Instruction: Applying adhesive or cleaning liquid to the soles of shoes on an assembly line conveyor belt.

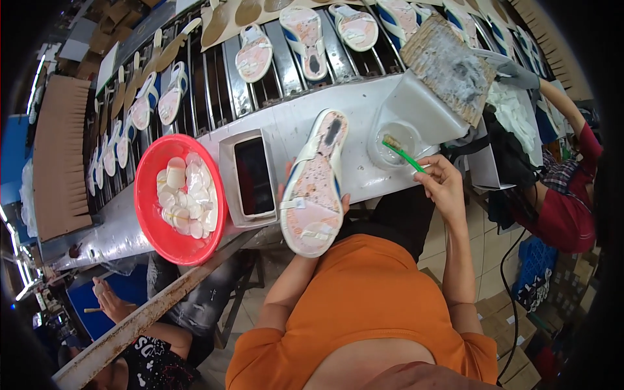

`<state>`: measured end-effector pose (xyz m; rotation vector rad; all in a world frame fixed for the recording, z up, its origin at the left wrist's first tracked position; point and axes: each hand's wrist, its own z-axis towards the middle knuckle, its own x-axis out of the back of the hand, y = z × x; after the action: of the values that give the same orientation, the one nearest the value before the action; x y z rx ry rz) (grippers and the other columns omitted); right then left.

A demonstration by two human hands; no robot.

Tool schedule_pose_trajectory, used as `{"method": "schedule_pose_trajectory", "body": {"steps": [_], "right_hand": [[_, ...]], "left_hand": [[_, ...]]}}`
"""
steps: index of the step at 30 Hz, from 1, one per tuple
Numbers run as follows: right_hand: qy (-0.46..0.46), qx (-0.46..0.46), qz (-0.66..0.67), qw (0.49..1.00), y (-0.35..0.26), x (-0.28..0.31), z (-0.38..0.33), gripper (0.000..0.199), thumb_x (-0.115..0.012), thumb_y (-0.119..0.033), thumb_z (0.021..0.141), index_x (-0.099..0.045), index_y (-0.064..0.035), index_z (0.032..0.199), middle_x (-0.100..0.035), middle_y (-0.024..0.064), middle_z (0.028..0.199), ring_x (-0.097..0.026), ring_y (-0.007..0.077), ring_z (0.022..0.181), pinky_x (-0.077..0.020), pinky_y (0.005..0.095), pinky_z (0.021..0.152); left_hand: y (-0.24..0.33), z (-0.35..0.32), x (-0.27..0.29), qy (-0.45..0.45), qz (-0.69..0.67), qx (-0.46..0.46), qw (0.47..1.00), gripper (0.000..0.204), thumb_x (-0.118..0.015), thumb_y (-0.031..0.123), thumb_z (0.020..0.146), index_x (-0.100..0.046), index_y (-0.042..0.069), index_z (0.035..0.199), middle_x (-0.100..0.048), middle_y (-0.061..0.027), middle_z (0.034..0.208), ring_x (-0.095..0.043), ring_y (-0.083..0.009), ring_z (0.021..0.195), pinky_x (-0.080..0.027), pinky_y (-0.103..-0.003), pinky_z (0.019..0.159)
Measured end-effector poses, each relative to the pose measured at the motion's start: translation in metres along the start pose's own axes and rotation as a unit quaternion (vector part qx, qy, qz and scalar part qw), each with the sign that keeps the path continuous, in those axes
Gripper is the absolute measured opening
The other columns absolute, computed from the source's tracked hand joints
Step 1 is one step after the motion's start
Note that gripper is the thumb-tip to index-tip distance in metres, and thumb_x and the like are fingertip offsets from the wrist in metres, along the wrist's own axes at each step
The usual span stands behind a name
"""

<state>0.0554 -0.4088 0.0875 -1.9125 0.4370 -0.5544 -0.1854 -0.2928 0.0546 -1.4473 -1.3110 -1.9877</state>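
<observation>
In my left hand (345,203) is a sandal (313,185), its underside turned up and its toe end towards me. My fingers wrap around its sides; most of that hand is hidden behind it. The underside is pinkish and rough, with white straps folded over it and a dark oblong patch at the heel. My right hand (444,188) pinches the handle of a green toothbrush (408,156). The brush's bristled head is over a clear cup (389,144) on the metal table, right of the sandal.
A red basin (144,214) of white rounded pieces and a white box (229,182) with a dark inside stand left. More sandals (253,53) line the roller conveyor (273,88). A worn, whitened block (448,62) sits beyond the cup. Co-workers sit left and right.
</observation>
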Motion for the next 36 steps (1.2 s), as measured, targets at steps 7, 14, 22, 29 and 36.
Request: {"method": "schedule_pose_trajectory", "body": {"steps": [7, 14, 22, 29, 36], "right_hand": [[-0.061, 0.046, 0.036, 0.996, -0.034, -0.037, 0.003, 0.015, -0.064, -0.007, 0.089, -0.067, 0.0001, 0.102, -0.067, 0.0025, 0.08, -0.052, 0.004, 0.062, -0.0408, 0.0179, 0.055], [-0.114, 0.149, -0.101, 0.977, -0.039, -0.071, -0.009, 0.014, -0.072, -0.008, 0.081, -0.072, -0.0021, 0.095, -0.065, 0.0029, 0.077, -0.052, 0.0088, 0.064, -0.0407, 0.0232, 0.059], [0.003, 0.223, -0.221, 0.949, -0.042, -0.077, 0.012, 0.011, -0.071, -0.01, 0.083, -0.07, -0.0004, 0.089, -0.067, 0.0115, 0.082, -0.063, 0.0216, 0.069, -0.0463, 0.03, 0.061], [0.003, 0.231, -0.243, 0.942, -0.046, -0.077, 0.014, 0.01, -0.071, -0.01, 0.083, -0.07, -0.0013, 0.089, -0.064, 0.0113, 0.079, -0.061, 0.0231, 0.063, -0.0441, 0.0312, 0.056], [-0.04, 0.264, -0.212, 0.94, -0.042, -0.079, 0.005, 0.009, -0.071, -0.011, 0.083, -0.07, -0.0025, 0.088, -0.062, 0.0094, 0.076, -0.06, 0.0244, 0.061, -0.0433, 0.0328, 0.054]], "left_hand": [[0.002, 0.001, -0.026, 0.034, -0.441, -0.013, 0.897, 0.085, -0.057, 0.053, 0.085, -0.019, 0.018, 0.152, -0.016, -0.0105, 0.155, -0.016, -0.0258, 0.144, -0.01, -0.052, 0.115], [-0.002, 0.0, -0.027, -0.039, -0.893, 0.101, 0.436, 0.07, -0.048, 0.048, 0.094, -0.016, 0.024, 0.152, -0.023, -0.0062, 0.151, -0.029, -0.0276, 0.137, -0.038, -0.055, 0.104], [-0.001, 0.002, -0.031, -0.006, -0.767, 0.021, 0.641, 0.058, -0.042, 0.048, 0.096, -0.024, 0.031, 0.149, -0.032, -0.0065, 0.146, -0.039, -0.0289, 0.13, -0.051, -0.059, 0.089], [-0.01, 0.019, -0.02, -0.147, -0.899, 0.283, 0.3, 0.061, -0.046, 0.056, 0.093, -0.041, 0.019, 0.141, -0.054, -0.0056, 0.129, -0.056, -0.0216, 0.113, -0.053, -0.052, 0.087], [0.001, 0.009, -0.003, -0.127, -0.893, 0.137, 0.41, 0.1, -0.066, 0.049, 0.08, -0.008, 0.01, 0.151, -0.019, -0.0127, 0.152, -0.022, -0.0271, 0.14, -0.014, -0.046, 0.116]]}}
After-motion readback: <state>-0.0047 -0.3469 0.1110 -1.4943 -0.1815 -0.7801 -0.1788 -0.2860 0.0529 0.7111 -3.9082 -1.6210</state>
